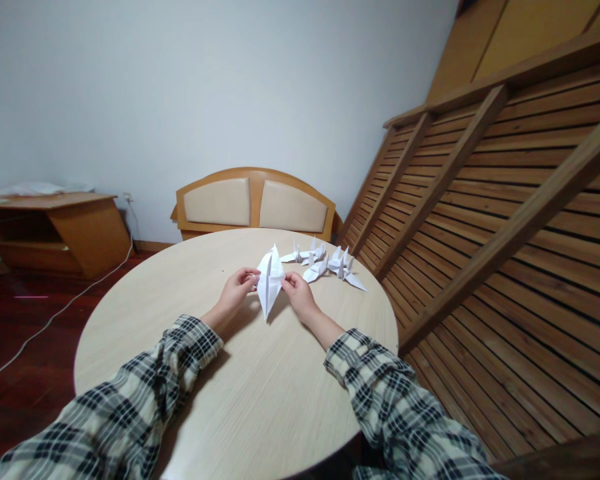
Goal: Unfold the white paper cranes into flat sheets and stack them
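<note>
A white paper crane (271, 283) is held over the middle of the round table, its pointed ends toward and away from me and a fold running along its length. My left hand (240, 287) pinches its left edge between thumb and fingers. On the opposite edge, my right hand (299, 291) grips the paper in the same way. Just beyond my right hand, several finished paper cranes (337, 262) lie in a loose group on the tabletop. Part of the held paper is covered by my fingertips.
The pale round table (260, 400) stands before a wooden headboard (255, 200) with cream panels. A slatted wooden frame (480, 220) leans along the right side. At the left are a low wooden cabinet (75, 230) and a white cable (70, 313) crossing the dark floor.
</note>
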`<state>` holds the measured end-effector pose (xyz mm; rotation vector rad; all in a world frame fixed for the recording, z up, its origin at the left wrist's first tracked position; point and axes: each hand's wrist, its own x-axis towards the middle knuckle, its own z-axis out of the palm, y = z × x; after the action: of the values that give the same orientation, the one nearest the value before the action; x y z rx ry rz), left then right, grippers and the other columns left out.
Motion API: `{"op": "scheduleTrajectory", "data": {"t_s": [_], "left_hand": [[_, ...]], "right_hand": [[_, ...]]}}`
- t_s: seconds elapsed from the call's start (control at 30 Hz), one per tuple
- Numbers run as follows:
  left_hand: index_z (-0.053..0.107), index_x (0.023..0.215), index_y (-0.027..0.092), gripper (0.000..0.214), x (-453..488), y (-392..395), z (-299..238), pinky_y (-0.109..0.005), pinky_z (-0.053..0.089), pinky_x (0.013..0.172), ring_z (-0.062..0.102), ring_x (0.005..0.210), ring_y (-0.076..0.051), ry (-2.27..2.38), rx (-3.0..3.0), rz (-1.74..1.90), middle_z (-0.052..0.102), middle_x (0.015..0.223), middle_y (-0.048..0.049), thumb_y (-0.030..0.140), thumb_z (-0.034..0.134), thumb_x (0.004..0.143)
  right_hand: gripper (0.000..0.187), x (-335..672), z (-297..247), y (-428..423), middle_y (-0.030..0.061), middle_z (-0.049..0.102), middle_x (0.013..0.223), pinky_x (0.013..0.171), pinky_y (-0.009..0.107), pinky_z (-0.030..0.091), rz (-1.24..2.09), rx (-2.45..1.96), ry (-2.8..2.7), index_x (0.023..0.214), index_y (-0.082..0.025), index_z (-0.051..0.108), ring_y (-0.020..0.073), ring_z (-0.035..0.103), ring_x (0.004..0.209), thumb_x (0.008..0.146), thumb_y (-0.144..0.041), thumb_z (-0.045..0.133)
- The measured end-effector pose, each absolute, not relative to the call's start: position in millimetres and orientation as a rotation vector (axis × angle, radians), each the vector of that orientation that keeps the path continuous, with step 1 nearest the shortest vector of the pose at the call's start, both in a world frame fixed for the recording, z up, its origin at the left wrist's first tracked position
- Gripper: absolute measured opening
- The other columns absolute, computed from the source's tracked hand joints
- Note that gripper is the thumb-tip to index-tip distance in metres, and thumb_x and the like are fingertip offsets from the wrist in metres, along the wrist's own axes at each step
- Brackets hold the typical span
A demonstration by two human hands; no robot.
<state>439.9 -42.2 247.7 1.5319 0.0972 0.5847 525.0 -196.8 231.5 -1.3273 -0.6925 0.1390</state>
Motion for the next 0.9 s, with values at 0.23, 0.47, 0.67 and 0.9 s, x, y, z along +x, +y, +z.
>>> {"op": "scheduleTrajectory", "data": {"t_s": [0.23,0.47,0.67,0.9], "left_hand": [[0.066,0.090,0.017,0.031,435,-46,247,-0.025,0.048,0.070,0.059,0.077,-0.013,0.125,1.283,0.432,0.063,0.087,-0.0020,0.032,0.078,0.065],[0.062,0.092,0.018,0.036,434,-46,248,-0.023,0.045,0.062,0.056,0.076,-0.013,0.166,1.412,0.489,0.060,0.088,-0.0017,0.044,0.072,0.070],[0.052,0.097,0.019,0.047,435,-51,249,-0.024,0.042,0.059,0.056,0.073,-0.015,0.201,1.579,0.536,0.057,0.084,0.0002,0.045,0.075,0.065],[0.054,0.096,0.019,0.038,435,-50,249,-0.025,0.045,0.062,0.057,0.075,-0.015,0.167,1.528,0.505,0.059,0.085,-0.0011,0.042,0.070,0.069]], "right_hand": [[0.025,526,227,-196,-0.0002,0.063,0.077,0.071,0.027,0.045,0.272,-1.335,-0.573,0.084,-0.018,0.061,0.0144,0.057,0.072,0.070,-0.037,0.064],[0.023,519,232,-197,0.0035,0.067,0.094,0.080,0.030,0.048,0.091,-1.371,-0.846,0.096,-0.019,0.063,0.0167,0.061,0.085,0.079,-0.033,0.060],[0.020,508,237,-197,0.0060,0.069,0.100,0.081,0.030,0.049,-0.091,-1.501,-1.003,0.099,-0.018,0.067,0.0173,0.063,0.090,0.085,-0.028,0.057],[0.017,516,232,-196,0.0049,0.069,0.091,0.075,0.029,0.050,-0.064,-1.458,-0.901,0.095,-0.017,0.066,0.0168,0.062,0.080,0.083,-0.026,0.058]]}}
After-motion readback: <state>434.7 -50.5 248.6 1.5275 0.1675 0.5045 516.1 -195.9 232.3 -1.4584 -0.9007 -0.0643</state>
